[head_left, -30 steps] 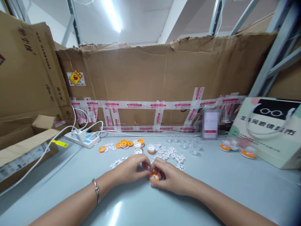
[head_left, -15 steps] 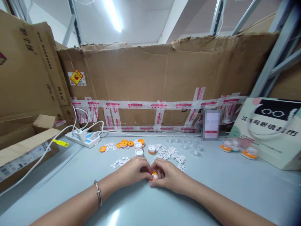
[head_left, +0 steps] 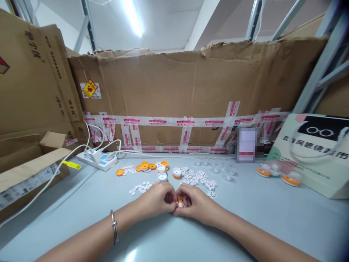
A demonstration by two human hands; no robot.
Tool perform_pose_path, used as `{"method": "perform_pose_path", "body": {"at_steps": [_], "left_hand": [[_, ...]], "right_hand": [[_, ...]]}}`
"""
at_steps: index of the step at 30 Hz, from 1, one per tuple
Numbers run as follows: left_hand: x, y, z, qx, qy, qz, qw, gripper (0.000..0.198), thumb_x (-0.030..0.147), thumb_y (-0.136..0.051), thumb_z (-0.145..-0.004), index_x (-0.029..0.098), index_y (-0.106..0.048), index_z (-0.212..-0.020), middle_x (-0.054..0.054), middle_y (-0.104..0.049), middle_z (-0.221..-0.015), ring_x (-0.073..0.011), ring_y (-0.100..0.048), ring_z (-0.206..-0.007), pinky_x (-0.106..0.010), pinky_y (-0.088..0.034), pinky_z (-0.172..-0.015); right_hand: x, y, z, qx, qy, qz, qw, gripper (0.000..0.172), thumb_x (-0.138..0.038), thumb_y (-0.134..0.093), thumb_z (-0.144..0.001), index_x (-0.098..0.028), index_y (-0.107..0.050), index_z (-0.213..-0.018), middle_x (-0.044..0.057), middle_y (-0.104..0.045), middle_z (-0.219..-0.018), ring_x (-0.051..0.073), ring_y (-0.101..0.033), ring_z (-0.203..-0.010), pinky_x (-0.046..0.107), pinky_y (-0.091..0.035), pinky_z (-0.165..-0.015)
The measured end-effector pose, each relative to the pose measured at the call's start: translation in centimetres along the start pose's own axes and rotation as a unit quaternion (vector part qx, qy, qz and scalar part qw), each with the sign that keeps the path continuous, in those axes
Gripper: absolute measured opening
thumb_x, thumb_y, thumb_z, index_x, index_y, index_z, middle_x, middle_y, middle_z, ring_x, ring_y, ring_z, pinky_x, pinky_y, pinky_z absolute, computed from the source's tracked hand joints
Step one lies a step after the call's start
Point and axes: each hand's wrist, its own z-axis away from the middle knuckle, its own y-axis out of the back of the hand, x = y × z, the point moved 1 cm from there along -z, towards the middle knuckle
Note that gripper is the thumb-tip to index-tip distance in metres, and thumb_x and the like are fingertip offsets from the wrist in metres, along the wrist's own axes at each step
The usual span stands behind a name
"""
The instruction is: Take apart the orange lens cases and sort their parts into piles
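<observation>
Disc [head_left: 180, 203] is between the fingertips of both hands; whether it touches the table [head_left: 155, 236], I cannot tell. The right hand [head_left: 198, 203], with bent thumb and fingers, grasps it from the right side. The left hand [head_left: 159, 198] reaches its left edge with fingertips brought together; whether these hold some piece is hidden. The disc is orange at its rim, whitish inside, and fingers cover much of it. Beyond the hands lie perforated white pieces [head_left: 201, 177], round white cups [head_left: 162, 177] and small white caps [head_left: 140, 187].
</observation>
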Motion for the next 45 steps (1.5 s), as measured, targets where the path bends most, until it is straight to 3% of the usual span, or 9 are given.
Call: {"method": "perform_pose_path", "body": {"at_steps": [6, 10, 14, 18, 21, 32, 36, 40, 45], "left_hand": [[0.1, 0.5, 0.1, -0.017, -0.013, 0.055, 0.998, 0.006, 0.017, -0.058, -0.071, 0.015, -0.063, -0.072, 0.001, -0.062, -0.066, -0.0097, -0.054, -0.060, -0.018, -0.040, -0.057], [-2.0, 1.8, -0.7, 0.057, -0.026, 0.081, 0.995, 0.007, 0.018, -0.055, -0.074, 0.015, -0.061, -0.073, -0.001, -0.063, -0.072, -0.0118, -0.057, -0.067, -0.020, -0.044, -0.064], [-6.4, 4.2, -1.3, 0.148, 0.103, 0.032, 0.983, 0.010, 0.020, -0.052, -0.074, 0.015, -0.061, -0.076, -0.001, -0.066, -0.076, -0.0138, -0.060, -0.072, -0.021, -0.044, -0.066], [-9.8, 5.8, -1.3, 0.167, 0.166, -0.006, 0.972, 0.011, 0.019, -0.053, -0.070, 0.013, -0.062, -0.074, -0.003, -0.067, -0.071, -0.0175, -0.061, -0.068, -0.023, -0.043, -0.060], [-10.6, 5.9, -1.2, 0.164, 0.185, -0.030, 0.968, 0.012, 0.017, -0.054, -0.067, 0.014, -0.064, -0.072, -0.003, -0.067, -0.068, -0.0180, -0.061, -0.066, -0.023, -0.042, -0.058], [-8.1, 6.2, -0.8, 0.196, 0.176, -0.116, 0.958, 0.016, 0.017, -0.049, -0.072, 0.014, -0.065, -0.073, -0.007, -0.067, -0.074, -0.0208, -0.058, -0.070, -0.026, -0.038, -0.060], [-5.9, 5.4, -0.8, 0.195, 0.090, -0.106, 0.971, 0.017, 0.018, -0.047, -0.078, 0.017, -0.064, -0.080, -0.003, -0.065, -0.081, -0.0165, -0.056, -0.074, -0.024, -0.039, -0.066], [-2.1, 3.3, -0.4, 0.117, -0.080, -0.036, 0.989, 0.013, 0.020, -0.050, -0.081, 0.017, -0.063, -0.081, -0.002, -0.063, -0.079, -0.0133, -0.055, -0.075, -0.022, -0.041, -0.070], [0.5, 1.0, 0.0, -0.005, -0.137, -0.003, 0.991, 0.009, 0.021, -0.058, -0.078, 0.019, -0.065, -0.084, -0.001, -0.061, -0.081, -0.0125, -0.056, -0.077, -0.022, -0.042, -0.071]], "right_hand": [[-0.1, 0.1, 0.0, -0.005, -0.010, -0.016, 1.000, 0.026, -0.028, -0.073, -0.058, -0.016, -0.057, -0.075, -0.004, -0.046, -0.067, 0.009, -0.043, -0.056, 0.020, -0.032, -0.050], [0.0, 0.1, 0.1, -0.006, -0.008, -0.033, 0.999, 0.027, -0.029, -0.073, -0.058, -0.016, -0.057, -0.076, -0.004, -0.046, -0.067, 0.008, -0.044, -0.055, 0.020, -0.034, -0.051], [-0.1, 0.2, 0.3, -0.004, -0.016, -0.040, 0.999, 0.026, -0.028, -0.072, -0.058, -0.017, -0.056, -0.075, -0.004, -0.047, -0.069, 0.008, -0.046, -0.055, 0.020, -0.035, -0.051], [-0.1, 0.3, 0.3, -0.004, -0.015, -0.033, 0.999, 0.026, -0.029, -0.072, -0.058, -0.017, -0.057, -0.075, -0.003, -0.048, -0.071, 0.009, -0.046, -0.057, 0.020, -0.037, -0.052], [-0.2, 0.3, 0.4, -0.001, -0.012, -0.026, 1.000, 0.026, -0.028, -0.072, -0.058, -0.017, -0.057, -0.075, -0.003, -0.049, -0.072, 0.009, -0.047, -0.058, 0.020, -0.037, -0.053], [0.1, 0.4, 0.2, -0.003, -0.014, -0.038, 0.999, 0.029, -0.029, -0.076, -0.055, -0.017, -0.059, -0.076, -0.003, -0.050, -0.071, 0.009, -0.048, -0.057, 0.020, -0.038, -0.052], [0.2, 0.5, 0.2, -0.006, -0.006, -0.046, 0.999, 0.032, -0.029, -0.078, -0.052, -0.016, -0.060, -0.075, -0.003, -0.050, -0.072, 0.009, -0.049, -0.058, 0.021, -0.041, -0.054], [0.2, 0.5, 0.1, -0.007, 0.000, -0.053, 0.999, 0.033, -0.030, -0.078, -0.052, -0.017, -0.061, -0.077, -0.003, -0.050, -0.072, 0.009, -0.049, -0.058, 0.021, -0.041, -0.056], [-0.2, 0.6, 0.0, -0.010, 0.000, -0.018, 1.000, 0.030, -0.031, -0.079, -0.051, -0.017, -0.061, -0.070, -0.004, -0.046, -0.066, 0.010, -0.046, -0.058, 0.020, -0.037, -0.054]]}}
